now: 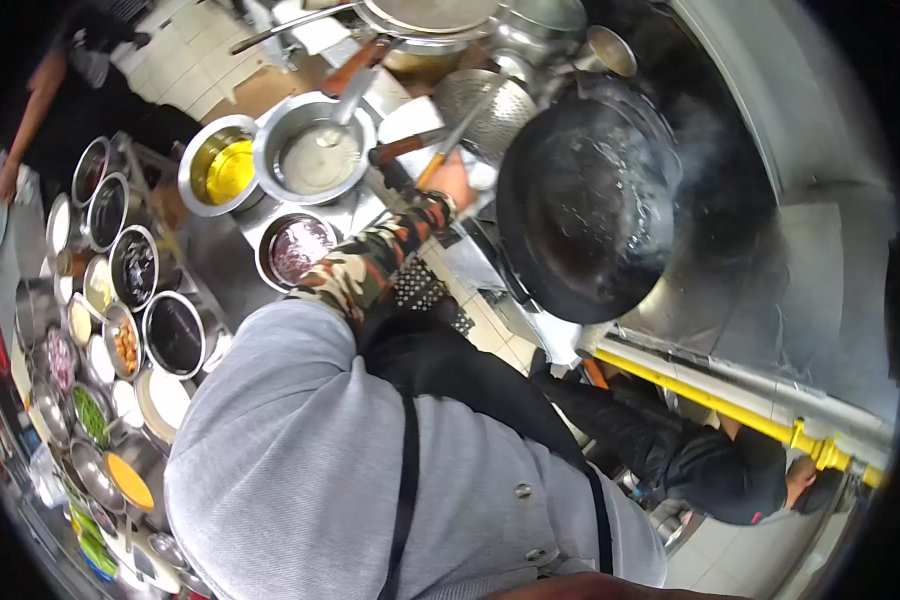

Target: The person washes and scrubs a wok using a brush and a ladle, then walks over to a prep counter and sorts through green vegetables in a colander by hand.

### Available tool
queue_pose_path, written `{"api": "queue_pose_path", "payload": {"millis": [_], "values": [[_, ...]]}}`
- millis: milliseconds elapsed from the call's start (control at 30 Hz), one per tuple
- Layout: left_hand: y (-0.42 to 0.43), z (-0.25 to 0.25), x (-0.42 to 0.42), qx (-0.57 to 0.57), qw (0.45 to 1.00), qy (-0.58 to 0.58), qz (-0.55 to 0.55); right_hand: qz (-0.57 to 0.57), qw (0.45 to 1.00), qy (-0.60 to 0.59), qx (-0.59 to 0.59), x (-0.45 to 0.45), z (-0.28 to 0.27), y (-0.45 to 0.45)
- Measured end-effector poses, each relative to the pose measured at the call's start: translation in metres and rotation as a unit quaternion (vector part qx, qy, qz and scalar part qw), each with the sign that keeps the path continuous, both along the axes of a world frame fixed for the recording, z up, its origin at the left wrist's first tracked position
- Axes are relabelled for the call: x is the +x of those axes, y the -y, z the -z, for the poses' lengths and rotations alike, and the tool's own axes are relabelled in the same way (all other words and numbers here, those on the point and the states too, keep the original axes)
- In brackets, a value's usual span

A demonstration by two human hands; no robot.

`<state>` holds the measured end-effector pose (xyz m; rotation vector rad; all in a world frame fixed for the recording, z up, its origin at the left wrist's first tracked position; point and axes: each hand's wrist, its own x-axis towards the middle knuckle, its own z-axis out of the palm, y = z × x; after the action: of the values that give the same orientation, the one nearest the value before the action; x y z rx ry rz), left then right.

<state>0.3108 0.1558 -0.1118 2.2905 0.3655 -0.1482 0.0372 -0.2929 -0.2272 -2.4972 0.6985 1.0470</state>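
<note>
Wok (570, 225): set on the stove (720, 315) under vapour (678, 165); spatter could be caused by overheating.
Left hand (454, 182): placed between wok and orange handle (431, 170), burns risked; fingers' opening and hold cannot be told.

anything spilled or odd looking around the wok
Nothing plainly spilled or broken stands out. The one thing to notice is pale steam or smoke over the right side of the black wok, which may simply be from cooking.

Commercial kitchen: smoking black wok (570, 215), steel pot (198, 165) of yellow oil, many ingredient bowls (88, 463), yellow pipe (710, 399).
</note>
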Motion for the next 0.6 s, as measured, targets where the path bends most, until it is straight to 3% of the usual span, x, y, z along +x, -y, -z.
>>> {"api": "queue_pose_path", "payload": {"millis": [100,133,167,233,300,367,433,500,533,600], "values": [[0.007,0.002,-0.021,-0.039,0.998,0.041,0.013,-0.037,0.996,0.08,0.02,0.055,-0.036,-0.006],[0.014,0.001,-0.046,-0.004,0.969,0.247,-0.011,-0.06,0.992,0.107,0.035,0.078,-0.043,-0.01],[0.005,-0.028,-0.071,-0.062,0.977,0.201,0.024,-0.09,0.986,0.127,0.052,0.103,-0.045,-0.022],[-0.003,-0.046,-0.119,-0.054,0.974,0.197,0.097,-0.145,0.971,0.167,0.092,0.152,-0.052,-0.039],[-0.001,-0.019,-0.171,-0.077,0.975,0.189,0.09,-0.204,0.955,0.17,0.133,0.187,-0.046,-0.078],[-0.015,-0.03,-0.223,-0.08,0.989,-0.092,0.086,-0.264,0.939,0.148,0.166,0.206,-0.029,-0.111],[-0.021,-0.004,-0.283,-0.016,0.991,-0.113,0.072,-0.324,0.923,0.103,0.178,0.209,-0.003,-0.135],[-0.03,-0.028,-0.342,-0.003,0.988,-0.155,-0.013,-0.385,0.904,0.043,0.179,0.199,0.031,-0.151],[-0.026,-0.045,-0.379,-0.016,0.988,-0.076,-0.13,-0.412,0.893,0.013,0.18,0.191,0.048,-0.157],[-0.02,-0.061,-0.442,0.022,0.956,-0.053,-0.288,-0.463,0.867,-0.045,0.179,0.167,0.077,-0.167]]}}
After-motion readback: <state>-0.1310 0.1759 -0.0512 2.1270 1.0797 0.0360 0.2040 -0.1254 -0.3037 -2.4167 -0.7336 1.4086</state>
